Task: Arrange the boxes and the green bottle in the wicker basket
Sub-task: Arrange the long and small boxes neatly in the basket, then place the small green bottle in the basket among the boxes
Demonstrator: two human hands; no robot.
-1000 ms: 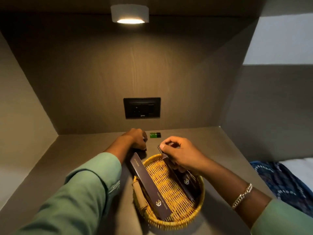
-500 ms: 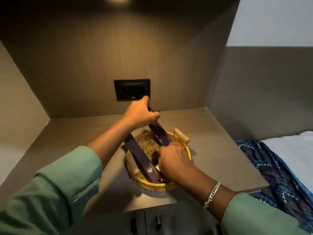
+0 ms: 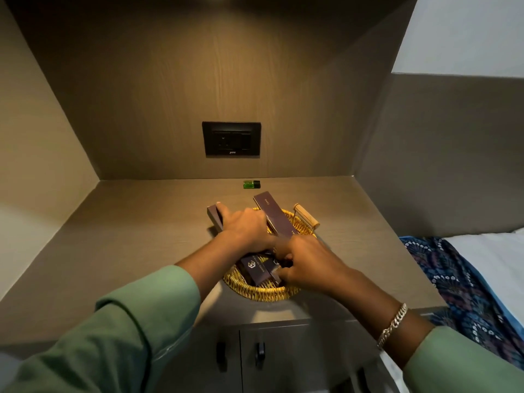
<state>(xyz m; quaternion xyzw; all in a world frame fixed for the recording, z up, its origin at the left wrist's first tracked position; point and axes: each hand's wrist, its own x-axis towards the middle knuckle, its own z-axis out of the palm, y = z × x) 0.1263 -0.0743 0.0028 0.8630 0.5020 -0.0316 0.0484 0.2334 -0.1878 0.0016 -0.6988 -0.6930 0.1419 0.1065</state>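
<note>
Near the front edge of the bench [image 3: 141, 231], the wicker basket [image 3: 261, 292] holds two long dark boxes lying crossed. Half a second ago the left hand [image 3: 246, 231] gripped the far end of the right box [image 3: 273, 217] from above; now it lies spread over the left box [image 3: 217, 218], forefinger stretched along its far end, which juts past the basket's rim. The right hand [image 3: 306, 262] is still curled at the near ends of the boxes, fingers bent around something there; which box it grips I cannot tell, since both hands cover the crossing. The green bottle [image 3: 251, 184] lies on its side by the bench's back edge, well apart from the basket, below the black wall socket [image 3: 231, 139]. One wooden basket handle [image 3: 306, 218] shows at the right; the other is hidden.
</note>
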